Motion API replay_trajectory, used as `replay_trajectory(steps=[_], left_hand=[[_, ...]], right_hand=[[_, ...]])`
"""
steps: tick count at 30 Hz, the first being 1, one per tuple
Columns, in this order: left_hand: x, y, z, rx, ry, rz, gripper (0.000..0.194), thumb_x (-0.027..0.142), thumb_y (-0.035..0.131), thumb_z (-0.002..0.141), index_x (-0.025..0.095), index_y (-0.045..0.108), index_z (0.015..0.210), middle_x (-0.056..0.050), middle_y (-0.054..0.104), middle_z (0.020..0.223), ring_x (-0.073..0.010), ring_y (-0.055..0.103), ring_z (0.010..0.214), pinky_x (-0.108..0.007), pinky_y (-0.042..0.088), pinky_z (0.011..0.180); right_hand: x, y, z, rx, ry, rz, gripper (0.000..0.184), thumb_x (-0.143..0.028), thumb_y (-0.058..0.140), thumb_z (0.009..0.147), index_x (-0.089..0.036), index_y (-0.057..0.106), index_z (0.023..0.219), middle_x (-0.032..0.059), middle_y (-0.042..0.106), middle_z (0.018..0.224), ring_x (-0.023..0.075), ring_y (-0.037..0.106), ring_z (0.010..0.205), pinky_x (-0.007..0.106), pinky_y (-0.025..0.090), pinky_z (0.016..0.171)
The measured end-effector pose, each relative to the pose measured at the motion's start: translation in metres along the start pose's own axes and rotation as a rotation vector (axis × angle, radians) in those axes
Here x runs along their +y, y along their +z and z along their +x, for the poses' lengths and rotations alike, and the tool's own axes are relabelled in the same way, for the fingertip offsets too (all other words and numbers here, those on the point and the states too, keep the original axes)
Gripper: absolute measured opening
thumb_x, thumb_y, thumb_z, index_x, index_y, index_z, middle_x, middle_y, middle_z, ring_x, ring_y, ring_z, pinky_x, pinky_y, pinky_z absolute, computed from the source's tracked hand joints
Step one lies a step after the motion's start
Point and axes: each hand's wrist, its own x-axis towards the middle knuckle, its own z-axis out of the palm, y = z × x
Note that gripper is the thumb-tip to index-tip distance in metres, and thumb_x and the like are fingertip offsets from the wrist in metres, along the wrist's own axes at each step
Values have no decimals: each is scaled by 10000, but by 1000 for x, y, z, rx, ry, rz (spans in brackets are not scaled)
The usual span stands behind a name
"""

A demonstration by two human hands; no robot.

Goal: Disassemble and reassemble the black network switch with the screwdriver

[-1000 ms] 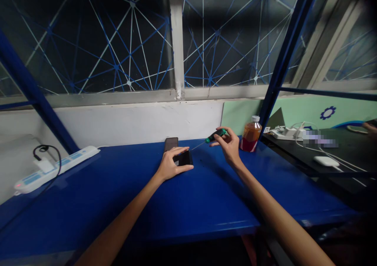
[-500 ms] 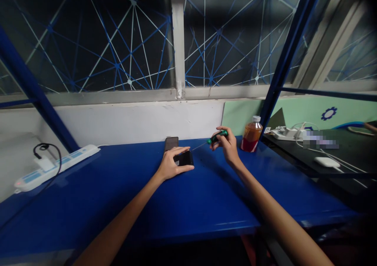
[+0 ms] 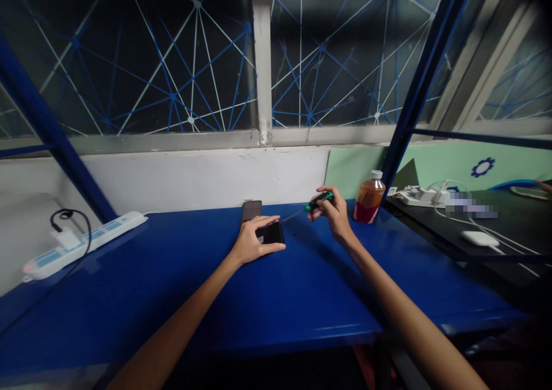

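Observation:
My left hand (image 3: 251,241) grips a small black phone (image 3: 272,233) that lies flat on the blue table (image 3: 267,292), thumb on its near edge and fingers over its far edge. My right hand (image 3: 334,213) pinches the green and black handle of a thin screwdriver (image 3: 318,200). The metal shaft slants down to the left, its tip close to the phone's right end. A second dark phone (image 3: 250,209) lies just behind the first, near the wall.
An orange-filled plastic bottle (image 3: 368,198) stands right of my right hand. A white power strip (image 3: 81,244) with a plugged charger lies at the far left. A black desk (image 3: 483,229) on the right carries cables, a charger and a white mouse. A blue post (image 3: 414,85) rises behind the bottle.
My right hand has curled tighter round the screwdriver handle and shifted slightly. My left hand stays on the black phone.

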Motion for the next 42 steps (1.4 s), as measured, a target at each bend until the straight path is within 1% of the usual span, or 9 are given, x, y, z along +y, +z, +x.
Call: replay_trajectory(steps=[3, 7, 10, 15, 21, 25, 32, 37, 42], left_hand=[[1, 0, 0, -11, -8, -5, 622, 428, 795, 645, 219, 621, 1204, -98, 664, 1137, -282, 602, 1061, -443, 467, 953], [2, -1, 0, -4, -8, -15, 614, 427, 789, 656, 219, 615, 1207, -97, 664, 1133, -277, 604, 1054, -442, 477, 937], [1, 0, -1, -5, -2, -11, 622, 429, 789, 655, 219, 611, 1212, -98, 662, 1135, -274, 603, 1052, -442, 475, 939], [-2, 1, -1, -8, 4, -4, 622, 427, 793, 649, 224, 614, 1209, -93, 664, 1138, -276, 596, 1065, -438, 464, 953], [0, 0, -1, -14, -1, -11, 632, 428, 794, 648, 222, 612, 1218, -92, 665, 1141, -278, 598, 1064, -431, 469, 945], [1, 0, -1, -14, 6, -13, 627, 426, 794, 647, 228, 612, 1214, -90, 666, 1131, -277, 598, 1057, -450, 467, 944], [0, 1, -1, -13, -11, -28, 621, 422, 795, 639, 216, 624, 1200, -93, 670, 1123, -276, 602, 1048, -444, 468, 940], [1, 2, -2, -38, -18, -38, 636, 420, 803, 623, 221, 627, 1200, -97, 664, 1136, -283, 596, 1062, -452, 461, 950], [2, 1, -1, -36, -29, -45, 642, 408, 808, 628, 222, 617, 1213, -94, 660, 1142, -276, 590, 1072, -439, 451, 963]], right_hand=[[-1, 0, -1, 62, -34, -117, 324, -364, 640, 764, -216, 484, 1007, -78, 562, 530, 139, 580, 386, 253, 487, 419], [0, 1, -5, 140, -43, -286, 376, -439, 648, 776, -201, 515, 1035, -91, 520, 487, 105, 488, 301, 211, 395, 326], [1, 0, -5, 106, -25, -244, 365, -442, 599, 812, -207, 488, 1068, -83, 538, 503, 112, 513, 327, 211, 412, 343], [4, 0, -2, 21, -34, -27, 344, -351, 600, 790, -235, 438, 1071, -35, 635, 738, 133, 609, 439, 244, 478, 404], [3, 2, -3, 149, -94, -229, 313, -389, 660, 784, -205, 515, 992, -99, 494, 454, 123, 532, 350, 224, 433, 391], [4, 1, -4, 193, -128, -327, 255, -422, 640, 805, -198, 557, 893, -81, 489, 457, 102, 502, 351, 208, 404, 377], [6, -1, -1, 66, -89, -105, 282, -361, 603, 798, -215, 497, 1015, -4, 627, 765, 131, 611, 503, 227, 464, 398], [2, 0, -4, 123, -101, -227, 298, -370, 644, 795, -203, 513, 1004, -84, 513, 480, 115, 533, 364, 233, 464, 417], [6, -1, -4, 188, -97, -364, 313, -425, 674, 769, -200, 552, 949, -57, 540, 524, 125, 561, 402, 227, 454, 403]])
